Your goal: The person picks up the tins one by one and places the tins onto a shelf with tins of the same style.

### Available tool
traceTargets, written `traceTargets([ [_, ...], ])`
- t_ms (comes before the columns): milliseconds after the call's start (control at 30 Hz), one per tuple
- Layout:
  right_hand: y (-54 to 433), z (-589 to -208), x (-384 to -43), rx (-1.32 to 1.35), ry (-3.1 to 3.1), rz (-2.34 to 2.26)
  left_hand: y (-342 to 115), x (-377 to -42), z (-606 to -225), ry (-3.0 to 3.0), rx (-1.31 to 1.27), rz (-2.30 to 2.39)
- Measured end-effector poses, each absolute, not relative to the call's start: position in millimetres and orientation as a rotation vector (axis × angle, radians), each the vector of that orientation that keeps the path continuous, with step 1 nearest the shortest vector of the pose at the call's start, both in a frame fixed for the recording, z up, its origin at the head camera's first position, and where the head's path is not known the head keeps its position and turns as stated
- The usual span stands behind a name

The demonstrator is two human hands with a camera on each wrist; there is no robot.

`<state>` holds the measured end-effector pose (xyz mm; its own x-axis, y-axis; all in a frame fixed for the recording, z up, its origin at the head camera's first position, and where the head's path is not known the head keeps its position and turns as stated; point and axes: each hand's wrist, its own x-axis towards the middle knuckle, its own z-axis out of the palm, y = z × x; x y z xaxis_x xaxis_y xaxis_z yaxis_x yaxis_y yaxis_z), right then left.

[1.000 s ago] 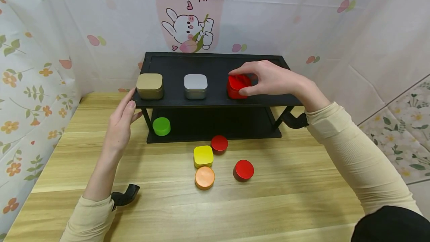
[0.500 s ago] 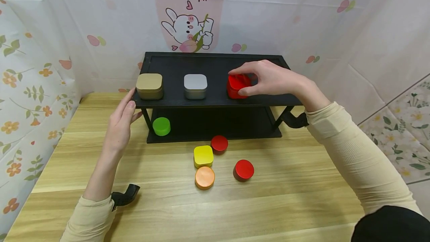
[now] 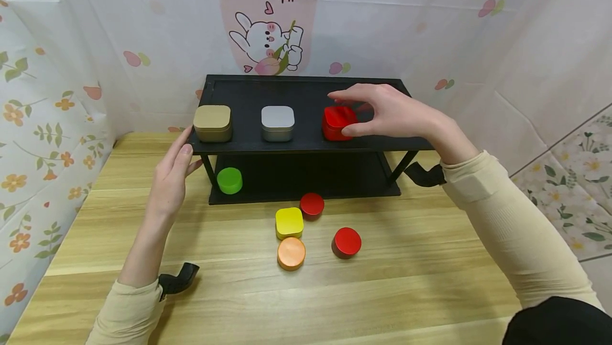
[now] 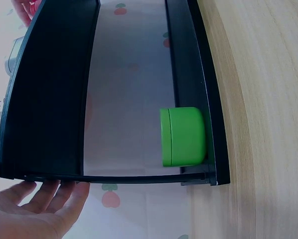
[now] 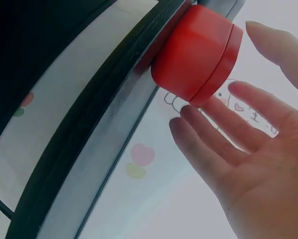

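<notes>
On the top board of a black two-tier shelf [image 3: 306,85] sits a square red tin [image 3: 332,128], near the right end. My right hand [image 3: 399,114] is poised around this tin, thumb in front and fingers behind. In the right wrist view the fingers are spread, with a gap between the thumb and the red tin [image 5: 196,55]. My left hand [image 3: 167,188] holds the shelf's left front corner; the left wrist view has its fingers [image 4: 72,201] under the board's end and the thumb above. A gold tin [image 3: 212,123] and a silver tin [image 3: 278,123] share the top board.
A round green tin [image 3: 230,181] stands on the lower board at the left. In front of the shelf, on the wooden table [image 3: 406,292], are a yellow square tin [image 3: 289,221], an orange round tin [image 3: 291,253] and two round red tins [image 3: 312,204].
My right hand has loosened from the red tin, its fingers lifting off and shifting slightly right. The tin stays in place, and my left hand keeps its hold on the shelf.
</notes>
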<state>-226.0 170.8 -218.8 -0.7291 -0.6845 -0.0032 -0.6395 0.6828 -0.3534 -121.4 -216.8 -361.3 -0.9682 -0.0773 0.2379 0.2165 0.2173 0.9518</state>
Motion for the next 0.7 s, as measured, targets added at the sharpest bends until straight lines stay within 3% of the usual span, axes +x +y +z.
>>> traceTargets([
  [700, 188, -217, -179, -1.222, 2.935, -0.64, -215, -123, -363, -2.248, -0.106, -1.847],
])
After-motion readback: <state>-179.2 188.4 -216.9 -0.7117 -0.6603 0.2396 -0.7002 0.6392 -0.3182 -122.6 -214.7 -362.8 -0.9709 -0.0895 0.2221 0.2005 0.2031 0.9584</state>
